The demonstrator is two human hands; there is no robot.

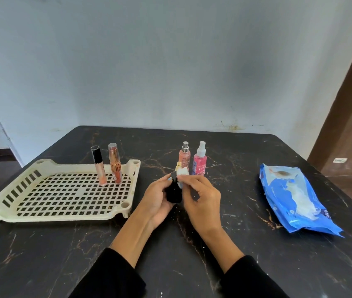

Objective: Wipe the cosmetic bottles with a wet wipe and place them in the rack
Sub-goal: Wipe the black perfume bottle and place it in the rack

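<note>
My left hand (156, 200) grips a small black bottle (173, 193) above the middle of the table. My right hand (201, 198) pinches a white wet wipe (181, 174) against the bottle's top. A cream perforated rack (59, 216) lies to the left, with two slim tubes standing at its far side: a black-capped gloss tube (98, 166) and a clear-capped orange tube (115, 165). Behind my hands stand a peach spray bottle (184, 157), a pink spray bottle (199, 161) and a small gold-topped bottle (178, 166), partly hidden by the wipe.
A blue wet-wipe pack (293, 196) lies on the right side of the black marble table (63, 254). A pale wall stands right behind the table, and a brown door frame (351, 104) rises at the far right.
</note>
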